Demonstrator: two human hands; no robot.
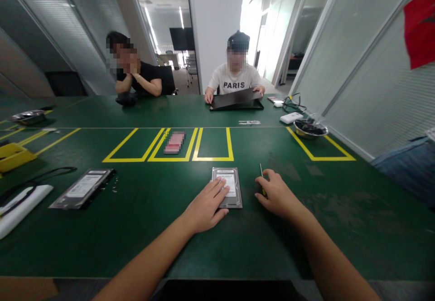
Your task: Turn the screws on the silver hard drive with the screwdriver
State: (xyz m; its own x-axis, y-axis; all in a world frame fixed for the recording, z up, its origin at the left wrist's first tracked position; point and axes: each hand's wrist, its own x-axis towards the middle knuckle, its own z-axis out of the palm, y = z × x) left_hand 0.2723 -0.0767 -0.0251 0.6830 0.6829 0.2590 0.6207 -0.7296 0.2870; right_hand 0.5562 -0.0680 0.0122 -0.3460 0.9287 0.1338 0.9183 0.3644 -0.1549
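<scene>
In front of me a hard drive (pixel 235 188) with a white label lies flat on the green table. My left hand (pixel 209 201) rests on its left half, fingers stretched over the label and thumb at the near edge. To the right of the drive, my right hand (pixel 276 190) has its fingers closed round a thin screwdriver (pixel 261 169) with a yellow handle, its shaft pointing away from me. The palm hides most of that handle. Further left lies a second hard drive (pixel 84 187), with several tiny pale pieces (pixel 115 184) beside it.
Yellow tape (pixel 212 159) marks boxes on the table; one holds a pixelated reddish card (pixel 175 142). A metal bowl (pixel 311 128) of dark items stands at the right. A white device (pixel 29 208) with a black cable lies at the left. Across sit two people, one holding a dark panel (pixel 238 100).
</scene>
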